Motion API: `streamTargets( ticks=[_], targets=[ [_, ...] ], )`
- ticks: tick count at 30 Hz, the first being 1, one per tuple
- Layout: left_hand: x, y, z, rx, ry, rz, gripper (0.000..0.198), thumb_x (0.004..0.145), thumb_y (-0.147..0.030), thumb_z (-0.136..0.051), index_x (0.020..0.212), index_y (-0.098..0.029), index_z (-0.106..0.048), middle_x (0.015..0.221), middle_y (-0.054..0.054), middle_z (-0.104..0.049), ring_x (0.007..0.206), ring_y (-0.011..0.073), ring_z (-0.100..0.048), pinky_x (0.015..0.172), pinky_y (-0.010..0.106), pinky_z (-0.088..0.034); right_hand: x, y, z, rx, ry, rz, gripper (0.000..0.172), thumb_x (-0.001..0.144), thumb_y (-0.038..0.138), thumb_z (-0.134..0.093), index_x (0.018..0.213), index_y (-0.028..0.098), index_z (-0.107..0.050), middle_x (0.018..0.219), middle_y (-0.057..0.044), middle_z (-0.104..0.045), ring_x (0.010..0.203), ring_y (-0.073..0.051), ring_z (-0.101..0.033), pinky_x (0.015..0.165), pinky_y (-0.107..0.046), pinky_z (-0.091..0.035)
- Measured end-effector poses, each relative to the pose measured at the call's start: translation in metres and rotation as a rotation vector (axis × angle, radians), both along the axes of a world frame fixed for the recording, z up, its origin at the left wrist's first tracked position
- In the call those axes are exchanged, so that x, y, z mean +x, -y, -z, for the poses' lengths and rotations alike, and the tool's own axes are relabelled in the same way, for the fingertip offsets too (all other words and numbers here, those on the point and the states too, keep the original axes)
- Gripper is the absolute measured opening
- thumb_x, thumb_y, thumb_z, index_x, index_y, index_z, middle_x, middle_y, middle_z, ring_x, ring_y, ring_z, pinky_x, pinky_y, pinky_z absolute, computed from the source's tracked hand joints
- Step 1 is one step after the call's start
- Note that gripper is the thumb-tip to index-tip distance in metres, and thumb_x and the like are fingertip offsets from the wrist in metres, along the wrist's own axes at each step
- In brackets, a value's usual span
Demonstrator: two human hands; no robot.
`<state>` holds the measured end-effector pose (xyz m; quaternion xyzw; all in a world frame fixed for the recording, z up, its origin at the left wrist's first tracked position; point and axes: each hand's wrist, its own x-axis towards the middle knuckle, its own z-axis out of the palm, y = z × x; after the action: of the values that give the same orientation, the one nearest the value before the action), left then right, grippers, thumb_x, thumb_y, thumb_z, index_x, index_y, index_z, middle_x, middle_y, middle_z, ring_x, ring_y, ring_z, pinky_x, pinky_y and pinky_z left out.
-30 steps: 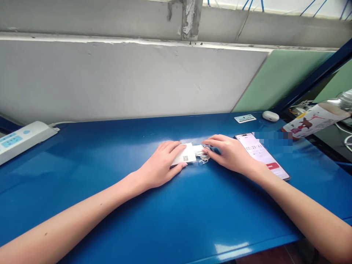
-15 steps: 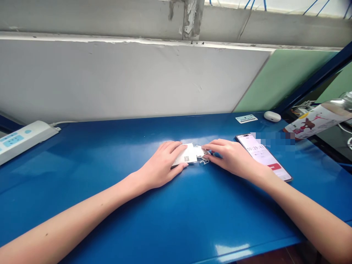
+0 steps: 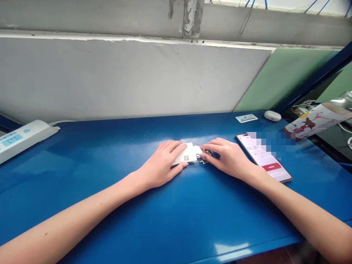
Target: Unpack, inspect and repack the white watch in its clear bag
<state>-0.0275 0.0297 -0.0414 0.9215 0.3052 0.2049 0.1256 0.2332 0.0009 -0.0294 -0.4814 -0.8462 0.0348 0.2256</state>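
Note:
My left hand point(image 3: 167, 161) is closed on a flat white rectangular item point(image 3: 190, 152) with a small square code printed on it. The fingers lie over its top and the thumb rests along its near edge; the palm hides its left end. At the right end of the item, a small white piece point(image 3: 197, 149) sits partly over clear plastic. My right hand point(image 3: 224, 154) pinches this small piece between thumb and fingertips. A thin beaded chain point(image 3: 204, 161) lies just below the right fingertips. Exactly how the piece and the item are joined, I cannot tell.
Both hands work on a blue tabletop point(image 3: 176, 227). A phone point(image 3: 264, 157) with a timer lies right of my right hand. Behind it are a small card point(image 3: 246, 118) and a white earbud case point(image 3: 272, 116). A labelled bottle point(image 3: 316, 119) leans at right; a power strip point(image 3: 22, 138) is at left.
My right hand has shifted slightly left, and its fingertips now press closer against the white item over the small piece. The left hand holds its place.

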Motion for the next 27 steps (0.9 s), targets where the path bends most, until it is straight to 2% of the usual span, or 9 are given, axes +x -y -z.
streamTargets(
  ticks=[5,9,11,13,15,16,18,23,27],
  targets=[
    [0.001,0.001,-0.002,0.006,-0.011,0.0,0.046,0.1,-0.038,-0.05,0.138,-0.014,-0.05,0.139,0.018,-0.054,0.129,0.034,-0.05,0.106,0.052,-0.043,-0.005,-0.001,0.009,0.039,-0.039,0.022,0.021,0.096,0.03,-0.058,0.099,0.017,-0.074,0.091,-0.008,-0.076,0.082,-0.023,-0.069,0.073,-0.036,-0.055],
    [0.001,0.0,-0.001,0.014,-0.019,-0.001,0.047,0.1,-0.038,-0.05,0.139,-0.013,-0.049,0.14,0.019,-0.053,0.129,0.0339,-0.049,0.107,0.052,-0.043,-0.005,-0.003,0.01,0.076,-0.065,-0.001,0.019,0.096,0.028,-0.057,0.097,0.017,-0.073,0.092,-0.008,-0.077,0.081,-0.023,-0.07,0.073,-0.035,-0.055],
    [0.001,-0.001,-0.001,0.015,-0.019,0.002,0.047,0.1,-0.038,-0.049,0.139,-0.013,-0.048,0.141,0.019,-0.053,0.13,0.0341,-0.048,0.107,0.052,-0.042,-0.005,-0.002,0.011,0.089,-0.074,-0.001,0.019,0.096,0.027,-0.056,0.105,0.018,-0.071,0.094,-0.008,-0.078,0.082,-0.023,-0.071,0.073,-0.036,-0.056],
    [0.0,0.0,0.0,0.012,-0.018,0.007,0.046,0.1,-0.037,-0.049,0.139,-0.013,-0.048,0.141,0.019,-0.053,0.13,0.0344,-0.048,0.107,0.053,-0.042,-0.006,-0.001,0.01,0.068,-0.064,-0.013,0.034,0.096,0.026,-0.055,0.129,0.019,-0.061,0.099,-0.008,-0.078,0.09,-0.026,-0.071,0.076,-0.038,-0.057],
    [0.0,0.0,-0.001,0.005,-0.009,0.007,0.045,0.099,-0.037,-0.05,0.139,-0.015,-0.049,0.141,0.018,-0.053,0.129,0.0344,-0.049,0.106,0.054,-0.043,-0.007,0.001,0.009,0.018,-0.043,-0.058,0.058,0.097,0.025,-0.052,0.151,0.018,-0.035,0.109,-0.009,-0.076,0.103,-0.028,-0.069,0.081,-0.042,-0.058],
    [0.0,0.0,-0.001,0.001,-0.004,0.005,0.045,0.099,-0.036,-0.05,0.139,-0.016,-0.049,0.14,0.018,-0.053,0.129,0.0344,-0.049,0.106,0.054,-0.043,-0.007,0.002,0.009,-0.005,-0.034,-0.09,0.065,0.097,0.023,-0.05,0.156,0.018,-0.024,0.114,-0.01,-0.075,0.108,-0.028,-0.068,0.085,-0.044,-0.058],
    [0.0,0.0,-0.001,-0.001,0.005,0.003,0.045,0.099,-0.036,-0.05,0.14,-0.017,-0.049,0.14,0.018,-0.053,0.129,0.0342,-0.049,0.105,0.054,-0.043,-0.009,0.005,0.007,-0.043,-0.026,-0.144,0.069,0.098,0.02,-0.045,0.159,0.019,-0.012,0.12,-0.01,-0.073,0.114,-0.028,-0.065,0.09,-0.046,-0.056],
    [0.0,-0.001,0.0,0.012,-0.013,0.016,0.045,0.1,-0.035,-0.049,0.14,-0.016,-0.047,0.14,0.018,-0.053,0.129,0.0339,-0.049,0.106,0.054,-0.043,-0.01,0.008,0.003,-0.165,-0.042,-0.195,0.074,0.099,0.019,-0.04,0.16,0.019,0.003,0.132,-0.013,-0.066,0.127,-0.029,-0.057,0.098,-0.05,-0.052],
    [0.001,-0.001,0.0,0.059,-0.056,0.038,0.047,0.1,-0.034,-0.049,0.142,-0.012,-0.046,0.142,0.019,-0.052,0.132,0.034,-0.047,0.109,0.053,-0.04,-0.01,0.009,-0.001,-0.233,-0.048,-0.237,0.075,0.1,0.025,-0.039,0.16,0.021,0.006,0.14,-0.014,-0.06,0.135,-0.03,-0.05,0.102,-0.051,-0.049]
  ],
)
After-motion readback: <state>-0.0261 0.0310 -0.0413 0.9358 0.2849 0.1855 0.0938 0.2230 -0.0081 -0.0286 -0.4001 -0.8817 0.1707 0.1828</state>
